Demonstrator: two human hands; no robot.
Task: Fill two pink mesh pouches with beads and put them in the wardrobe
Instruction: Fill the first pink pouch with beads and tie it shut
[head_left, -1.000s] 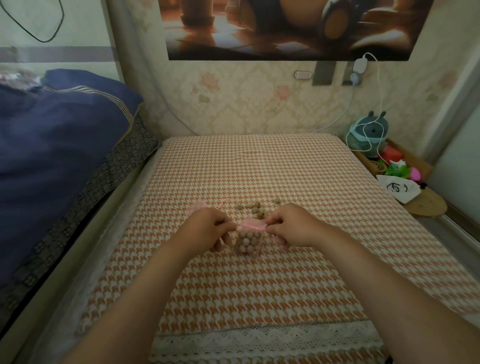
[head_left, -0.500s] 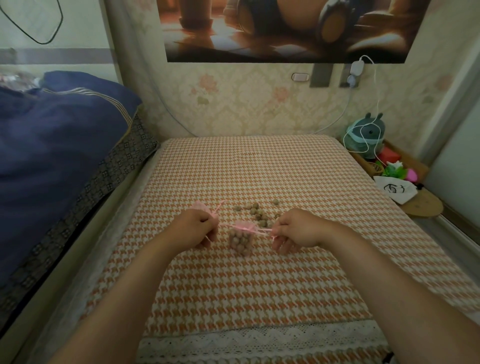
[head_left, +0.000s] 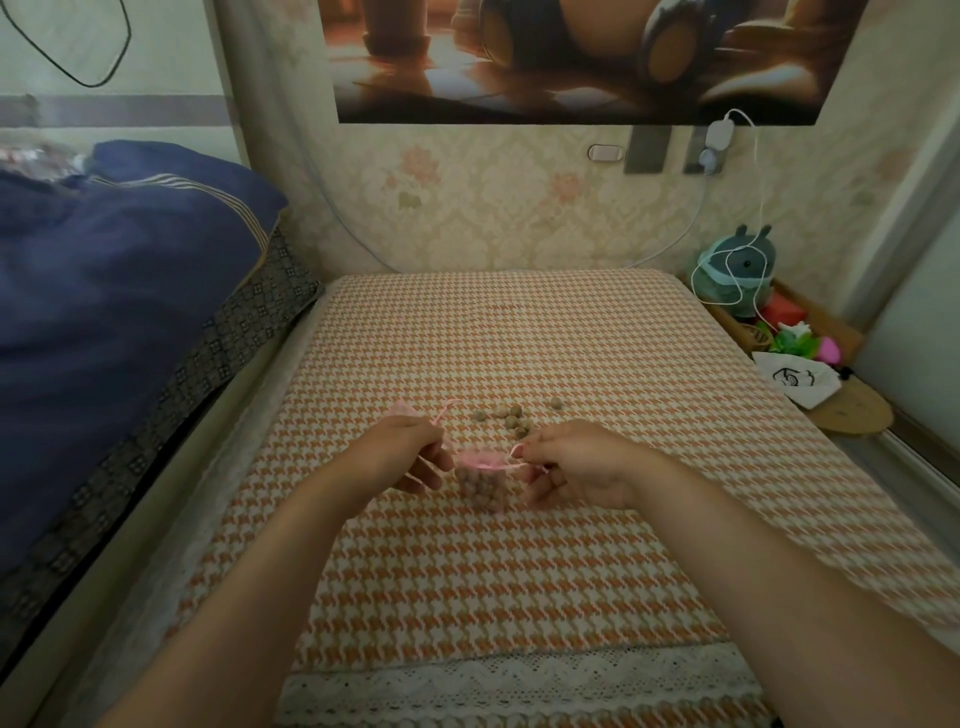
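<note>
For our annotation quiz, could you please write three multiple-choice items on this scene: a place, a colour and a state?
1. Where do the loose beads lie? A. on the cloth, past the left hand and right hand B. on a chair C. in a bowl
2. What colour are the pouch's strings? A. blue B. pink C. green
3. How is the pouch? A. empty B. full, mouth gathered C. torn open
Answers: 1 A, they sit on the cloth beyond the hands; 2 B, both pinched strings are pink; 3 B, beads show through the mesh.
</note>
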